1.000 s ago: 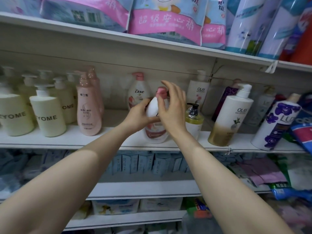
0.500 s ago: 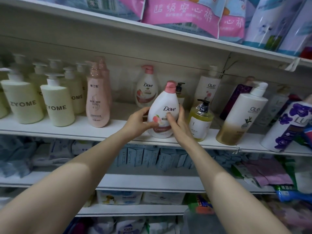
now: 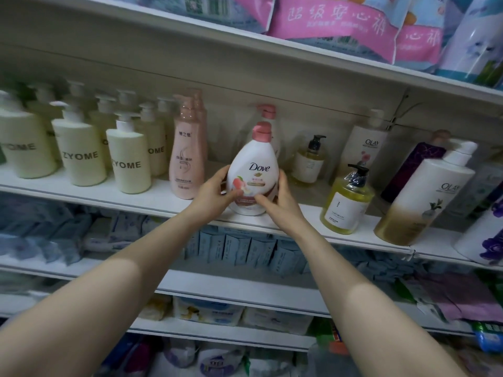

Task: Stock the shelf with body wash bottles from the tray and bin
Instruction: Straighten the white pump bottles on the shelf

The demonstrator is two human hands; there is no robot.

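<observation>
I have the Dove bottle (image 3: 253,170) cupped between both hands on the front part of the shelf (image 3: 152,198), its base down on the board or very nearly so; I cannot tell if the full weight is resting. My left hand (image 3: 211,193) wraps its lower left side with the thumb across the label, and my right hand (image 3: 277,195) curls round the lower right, thumb pointing in over the peach picture, so my fingers are closed on the bottle rather than spread. It stands upright, label facing me, pink cap (image 3: 261,131) on top, directly in front of a second Dove bottle (image 3: 268,115) further back. I judge the step in hand to be seating and squaring this one in its row. To do that well I want to keep the grip low, where the body is widest, and turn from the base rather than the cap so it does not tip. The pink bottle (image 3: 186,159) stands just beside on the left and the yellow pump bottle (image 3: 345,202) near on the right, so I should release by opening my fingers outward gently, without brushing either. Before letting go I would check the base is flat and back from the lip.
</observation>
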